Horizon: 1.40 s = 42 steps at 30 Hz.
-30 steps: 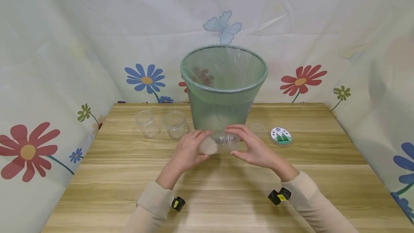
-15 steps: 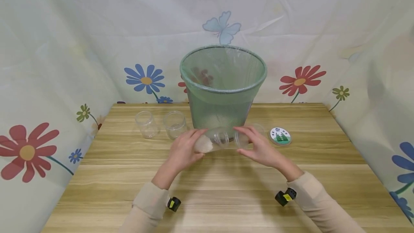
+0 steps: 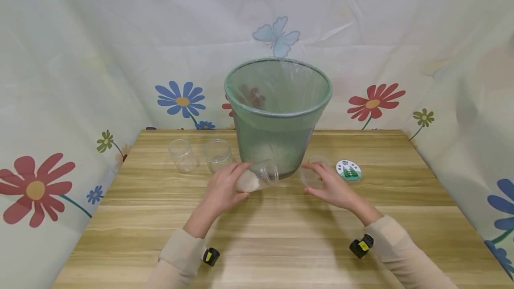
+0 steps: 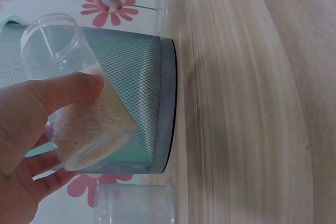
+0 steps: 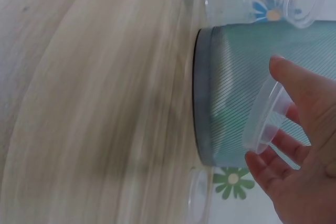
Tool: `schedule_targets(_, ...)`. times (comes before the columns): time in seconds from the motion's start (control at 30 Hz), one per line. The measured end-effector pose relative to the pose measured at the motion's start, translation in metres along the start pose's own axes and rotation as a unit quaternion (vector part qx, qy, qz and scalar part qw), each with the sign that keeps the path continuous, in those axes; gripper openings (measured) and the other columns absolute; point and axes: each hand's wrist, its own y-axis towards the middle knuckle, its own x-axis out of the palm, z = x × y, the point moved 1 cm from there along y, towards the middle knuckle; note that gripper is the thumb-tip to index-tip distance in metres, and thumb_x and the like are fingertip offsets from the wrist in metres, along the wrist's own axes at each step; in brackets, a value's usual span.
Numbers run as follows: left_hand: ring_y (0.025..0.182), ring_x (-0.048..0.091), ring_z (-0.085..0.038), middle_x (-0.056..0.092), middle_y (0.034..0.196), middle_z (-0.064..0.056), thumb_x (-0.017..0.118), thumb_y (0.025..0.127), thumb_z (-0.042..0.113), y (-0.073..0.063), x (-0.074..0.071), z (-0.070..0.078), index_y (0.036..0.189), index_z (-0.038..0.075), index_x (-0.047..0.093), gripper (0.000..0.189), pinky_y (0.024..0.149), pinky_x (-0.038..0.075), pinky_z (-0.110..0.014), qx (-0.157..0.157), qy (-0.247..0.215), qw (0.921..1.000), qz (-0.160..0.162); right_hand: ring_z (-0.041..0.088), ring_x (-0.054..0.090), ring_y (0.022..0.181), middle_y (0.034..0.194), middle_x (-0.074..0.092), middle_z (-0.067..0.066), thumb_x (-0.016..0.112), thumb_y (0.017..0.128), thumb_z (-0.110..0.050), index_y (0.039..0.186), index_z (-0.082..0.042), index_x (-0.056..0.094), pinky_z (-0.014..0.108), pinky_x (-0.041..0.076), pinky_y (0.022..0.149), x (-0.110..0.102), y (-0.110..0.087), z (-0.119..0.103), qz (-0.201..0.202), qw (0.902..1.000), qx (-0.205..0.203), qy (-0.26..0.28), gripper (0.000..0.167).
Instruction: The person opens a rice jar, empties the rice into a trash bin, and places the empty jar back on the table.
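Note:
My left hand [image 3: 221,187] grips a clear jar [image 3: 265,172] that lies tilted, its uncovered mouth turned to the right. White rice [image 4: 94,121] fills the bottom part of the jar, and the left wrist view shows the thumb and fingers wrapped round that end. A round clear lid [image 5: 262,114] is pinched by its rim between thumb and fingers of my right hand [image 3: 331,187], a short way right of the jar's mouth. Just behind both hands stands a green mesh wastebasket [image 3: 277,139] with a clear liner over its rim.
Two clear jars, a narrower one [image 3: 182,157] and a wider one [image 3: 217,153], stand at the left of the basket. On the right lie another clear lid [image 3: 320,160] and a round green-and-white disc [image 3: 348,171]. A flowered curtain [image 3: 120,57] encloses the wooden table.
The lid has come away from the jar: my right hand has moved right with it. My left hand has shifted slightly left with the jar of rice.

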Motion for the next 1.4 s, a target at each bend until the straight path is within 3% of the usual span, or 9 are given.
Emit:
schedule_targets(0.17, 0.108, 0.056, -0.027, 0.058, 0.121, -0.008, 0.087, 0.057, 0.025, -0.003, 0.002, -0.003, 0.131, 0.017, 0.049, 0.084, 0.091, 0.046, -0.042, -0.004, -0.001, 1.0000, 0.005, 0.031, 0.051, 0.109, 0.118, 0.053, 0.019, 0.077, 0.074, -0.020, 0.124, -0.001, 0.051, 0.048, 0.046, 0.086, 0.003, -0.004, 0.009, 0.002, 1.0000, 0.005, -0.008, 0.059)
schedule_targets(0.43, 0.107, 0.056, -0.027, 0.057, 0.121, -0.008, 0.088, 0.057, 0.023, -0.005, 0.002, -0.005, 0.130, 0.016, 0.050, 0.083, 0.089, 0.047, -0.043, -0.012, -0.007, 0.9999, 0.010, 0.034, 0.051, 0.104, 0.113, 0.054, 0.022, 0.080, 0.070, -0.017, 0.120, 0.002, 0.054, 0.049, 0.044, 0.085, 0.009, -0.009, 0.026, 0.013, 0.9996, -0.007, -0.026, 0.060)
schedule_targets(0.63, 0.108, 0.056, -0.027, 0.058, 0.121, -0.008, 0.087, 0.057, 0.024, -0.007, 0.001, -0.004, 0.131, 0.017, 0.049, 0.084, 0.090, 0.047, -0.043, -0.014, -0.002, 0.9999, 0.009, 0.037, 0.050, 0.104, 0.114, 0.053, 0.025, 0.078, 0.071, -0.015, 0.118, 0.002, 0.055, 0.053, 0.041, 0.086, 0.011, -0.014, 0.036, -0.003, 0.9993, 0.027, -0.025, 0.055)
schedule_targets(0.8, 0.108, 0.056, -0.026, 0.058, 0.121, -0.008, 0.087, 0.057, 0.024, -0.007, 0.000, -0.004, 0.131, 0.017, 0.049, 0.083, 0.090, 0.047, -0.043, -0.016, 0.000, 0.9998, 0.009, 0.035, 0.051, 0.100, 0.110, 0.053, 0.022, 0.078, 0.071, -0.014, 0.115, 0.001, 0.056, 0.050, 0.042, 0.084, 0.017, -0.018, 0.045, -0.014, 0.9982, 0.043, -0.038, 0.052)
schedule_targets(1.17, 0.110, 0.055, -0.026, 0.057, 0.122, -0.007, 0.087, 0.057, 0.024, -0.009, 0.001, -0.006, 0.131, 0.018, 0.050, 0.083, 0.091, 0.046, -0.042, -0.009, 0.006, 0.9999, 0.012, 0.031, 0.050, 0.085, 0.096, 0.053, 0.019, 0.080, 0.066, -0.020, 0.108, 0.002, 0.058, 0.043, 0.041, 0.071, 0.029, -0.023, 0.058, 0.032, 0.9978, -0.017, -0.055, 0.053)
schedule_targets(1.4, 0.110, 0.055, -0.026, 0.058, 0.121, -0.008, 0.087, 0.057, 0.025, -0.010, 0.001, -0.007, 0.131, 0.017, 0.049, 0.084, 0.092, 0.046, -0.042, -0.011, 0.006, 0.9999, 0.011, 0.035, 0.050, 0.092, 0.103, 0.052, 0.023, 0.080, 0.068, -0.017, 0.112, 0.001, 0.057, 0.049, 0.041, 0.079, 0.030, -0.021, 0.056, -0.009, 0.9975, 0.035, -0.060, 0.053)
